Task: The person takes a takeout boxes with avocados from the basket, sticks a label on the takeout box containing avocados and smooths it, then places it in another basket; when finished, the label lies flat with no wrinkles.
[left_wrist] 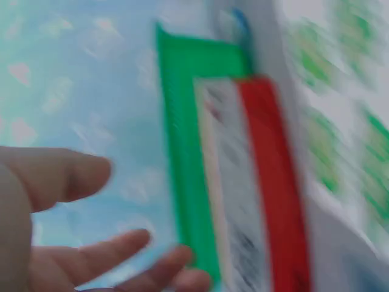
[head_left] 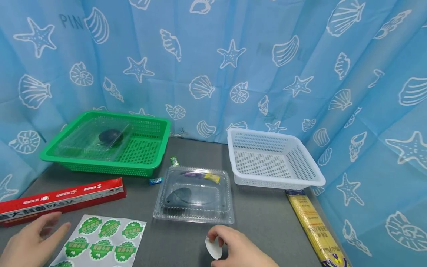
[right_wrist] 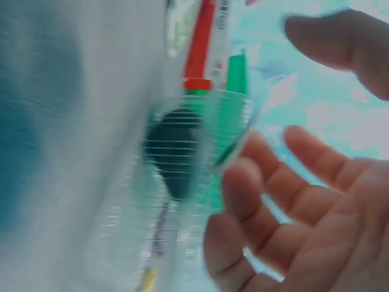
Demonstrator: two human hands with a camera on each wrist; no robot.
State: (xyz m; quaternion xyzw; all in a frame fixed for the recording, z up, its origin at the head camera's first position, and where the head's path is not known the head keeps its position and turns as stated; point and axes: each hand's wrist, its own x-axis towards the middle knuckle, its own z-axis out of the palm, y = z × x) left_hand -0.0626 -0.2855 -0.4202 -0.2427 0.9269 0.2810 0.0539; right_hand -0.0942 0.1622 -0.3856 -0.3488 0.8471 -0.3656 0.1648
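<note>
My right hand (head_left: pixel 238 246) holds a round sticker (head_left: pixel 213 248) at its fingertips, pale side showing in the head view. In the right wrist view the sticker (right_wrist: pixel 234 149) sits edge-on by the fingertips, with the thumb well apart. Just beyond that hand stands a closed clear plastic clamshell box (head_left: pixel 195 218). Inside it are a dark oval object (head_left: pixel 178 198), a yellow wrapped candy (head_left: pixel 212 178) and something purple. My left hand (head_left: pixel 33 239), empty with fingers spread, hovers beside a sheet of round green stickers (head_left: pixel 100 237). Its view is blurred.
A red pasta box (head_left: pixel 63 198) lies at left before a green basket (head_left: pixel 155 167), which holds another clear box (head_left: pixel 96 137). Small green (head_left: pixel 174 161) and blue (head_left: pixel 155 181) candies lie near the clamshell. At right are a white basket (head_left: pixel 277 181) and a yellow spaghetti pack (head_left: pixel 315 226).
</note>
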